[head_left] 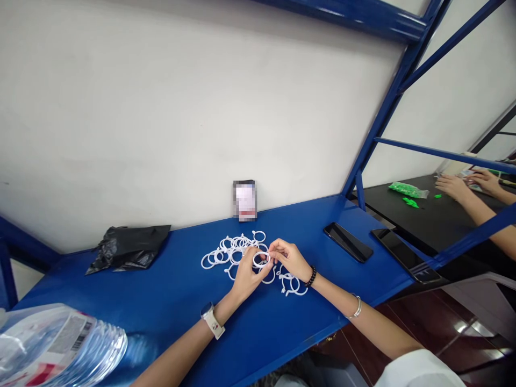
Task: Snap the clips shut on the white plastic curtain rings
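Note:
A white plastic ring [261, 260], like a curtain ring with a small eyelet, is held between both hands above the blue table. My left hand [246, 277] is closed on the ring's left and lower side. At its right edge, my right hand [291, 259] pinches the ring with thumb and forefinger; the exact spot is partly hidden by the fingers. A heap of similar white rings [221, 255] lies behind and to the left of my hands. Several more rings [296, 285] lie beside my right wrist.
A small box [245, 201] stands against the wall. A black plastic bag [133, 248] lies at left, near a large clear bottle [60, 344]. Two phones, one black [348, 242] and one larger [405, 255], rest at right. Beyond the blue frame, another person's hands [453, 187] work near green pieces.

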`<act>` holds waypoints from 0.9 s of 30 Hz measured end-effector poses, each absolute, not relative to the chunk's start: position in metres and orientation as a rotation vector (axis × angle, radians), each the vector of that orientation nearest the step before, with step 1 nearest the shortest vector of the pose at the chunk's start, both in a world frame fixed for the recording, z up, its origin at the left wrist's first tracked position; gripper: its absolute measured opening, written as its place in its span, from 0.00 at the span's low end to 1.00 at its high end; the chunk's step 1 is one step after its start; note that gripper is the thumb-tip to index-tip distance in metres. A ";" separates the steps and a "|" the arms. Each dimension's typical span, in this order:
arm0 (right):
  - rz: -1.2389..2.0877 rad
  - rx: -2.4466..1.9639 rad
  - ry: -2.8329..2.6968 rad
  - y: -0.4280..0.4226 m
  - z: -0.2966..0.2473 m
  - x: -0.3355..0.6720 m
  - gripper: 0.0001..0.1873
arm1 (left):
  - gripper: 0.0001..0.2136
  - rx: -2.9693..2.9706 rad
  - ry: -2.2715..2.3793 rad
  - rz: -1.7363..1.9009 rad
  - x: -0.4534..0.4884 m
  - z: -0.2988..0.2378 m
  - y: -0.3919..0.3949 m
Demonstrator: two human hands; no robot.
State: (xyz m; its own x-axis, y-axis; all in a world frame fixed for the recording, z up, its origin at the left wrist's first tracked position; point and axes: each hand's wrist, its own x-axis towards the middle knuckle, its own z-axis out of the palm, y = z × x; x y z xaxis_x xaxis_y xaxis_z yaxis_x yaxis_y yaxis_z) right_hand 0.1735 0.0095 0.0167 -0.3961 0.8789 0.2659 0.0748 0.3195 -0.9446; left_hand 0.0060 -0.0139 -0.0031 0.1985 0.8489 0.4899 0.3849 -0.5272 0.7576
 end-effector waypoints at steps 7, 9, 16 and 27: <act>1.478 -0.765 -1.603 0.012 0.015 0.173 0.17 | 0.10 1.898 1.187 1.236 0.006 -0.002 -0.013; 1.516 -0.750 -1.578 0.013 0.014 0.173 0.17 | 0.11 1.851 1.196 1.224 0.006 -0.003 -0.011; 1.573 -0.750 -1.488 0.015 0.008 0.174 0.15 | 0.13 1.860 1.212 1.214 0.007 -0.002 -0.011; 1.550 -0.769 -1.499 0.013 0.009 0.173 0.15 | 0.11 1.975 1.213 1.237 0.007 -0.004 -0.012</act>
